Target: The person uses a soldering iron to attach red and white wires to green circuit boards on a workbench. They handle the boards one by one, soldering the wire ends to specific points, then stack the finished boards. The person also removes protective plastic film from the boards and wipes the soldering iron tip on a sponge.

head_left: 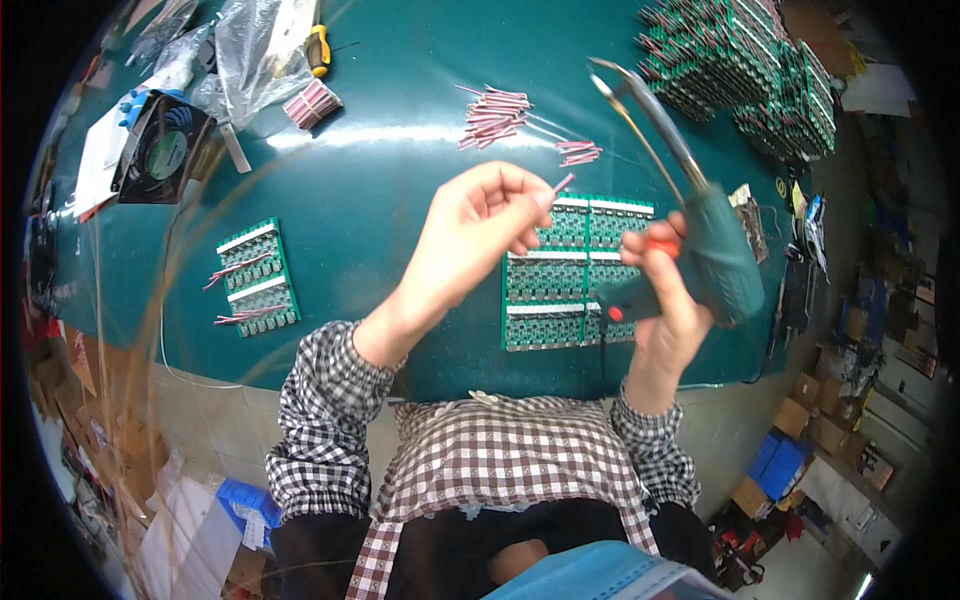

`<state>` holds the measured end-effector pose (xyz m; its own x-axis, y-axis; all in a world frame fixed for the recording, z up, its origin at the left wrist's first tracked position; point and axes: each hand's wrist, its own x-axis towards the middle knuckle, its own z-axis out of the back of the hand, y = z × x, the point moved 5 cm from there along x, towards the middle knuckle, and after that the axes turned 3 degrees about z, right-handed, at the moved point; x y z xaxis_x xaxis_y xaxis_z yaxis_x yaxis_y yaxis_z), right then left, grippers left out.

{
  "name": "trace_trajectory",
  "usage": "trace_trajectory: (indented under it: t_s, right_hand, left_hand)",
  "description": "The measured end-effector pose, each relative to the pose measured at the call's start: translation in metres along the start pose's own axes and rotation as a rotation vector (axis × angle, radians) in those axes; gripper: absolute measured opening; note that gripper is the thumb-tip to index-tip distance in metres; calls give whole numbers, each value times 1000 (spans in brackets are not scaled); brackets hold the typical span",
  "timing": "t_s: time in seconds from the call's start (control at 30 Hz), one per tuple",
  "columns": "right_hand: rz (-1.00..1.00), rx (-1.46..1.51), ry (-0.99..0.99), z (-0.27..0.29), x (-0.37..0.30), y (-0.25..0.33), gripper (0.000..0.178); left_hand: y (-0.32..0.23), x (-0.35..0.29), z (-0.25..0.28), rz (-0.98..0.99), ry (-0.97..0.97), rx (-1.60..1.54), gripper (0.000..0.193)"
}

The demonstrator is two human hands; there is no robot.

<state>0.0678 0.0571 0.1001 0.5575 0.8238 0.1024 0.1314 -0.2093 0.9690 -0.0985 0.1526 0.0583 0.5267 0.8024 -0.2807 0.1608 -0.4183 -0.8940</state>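
My left hand pinches a short pink wire between thumb and forefinger, above the far edge of a panel of green circuit boards. In my right hand is a green soldering gun, its fingers wrapped round the handle near a red-orange trigger. The gun's metal tip points up and to the left, apart from the wire. Part of the panel is hidden behind the gun's handle. Beyond my left hand lie a pile of pink wires and a smaller group of wires.
A smaller circuit board with wires attached lies at the left. Stacked wired boards fill the far right. Far left are a black fan, a clear plastic bag, a yellow-black screwdriver and a bundle of wires.
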Motion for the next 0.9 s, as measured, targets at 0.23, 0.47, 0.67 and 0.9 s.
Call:
trace_trajectory:
  t_s: [0.23, 0.47, 0.67, 0.9]
  right_hand:
    - [-6, -66, 90, -14, -2, -21, 46]
    - [-60, -97, 9, -9, -16, -28, 45]
    - [-124, -11, -64, -16, -26, -34, 43]
    - [-136, -33, -47, -10, -16, -42, 43]
  left_hand:
    - [26, -29, -26, -92, 20, 15, 12]
    - [29, -35, -30, -136, -39, 104, 10]
    - [45, -40, -35, -39, -102, -175, 10]
    - [47, -30, -36, -18, -170, -196, 11]
